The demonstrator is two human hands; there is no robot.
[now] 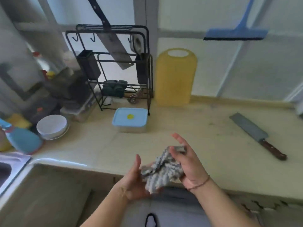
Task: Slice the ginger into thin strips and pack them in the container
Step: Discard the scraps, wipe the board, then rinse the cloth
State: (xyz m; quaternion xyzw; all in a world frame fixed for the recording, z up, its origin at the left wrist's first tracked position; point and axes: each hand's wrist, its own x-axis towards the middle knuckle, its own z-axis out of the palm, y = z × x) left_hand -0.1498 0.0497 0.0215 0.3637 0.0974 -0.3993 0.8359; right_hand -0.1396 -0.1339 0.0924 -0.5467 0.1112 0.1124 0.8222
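while wiping off, both hands busy with a rag, cutting apparently done.
left hand point(133, 179) and right hand point(186, 163) each with a grip clenched on the striped cloth point(161, 169) over the desk point(196, 128) edge, probably drying fingers; lidded container point(130, 119) closed near the rack point(113, 66); knife point(257, 136) laid flat well right; yellow board point(175, 77) propped upright at the wall; no ginger visible, possibly already packed.
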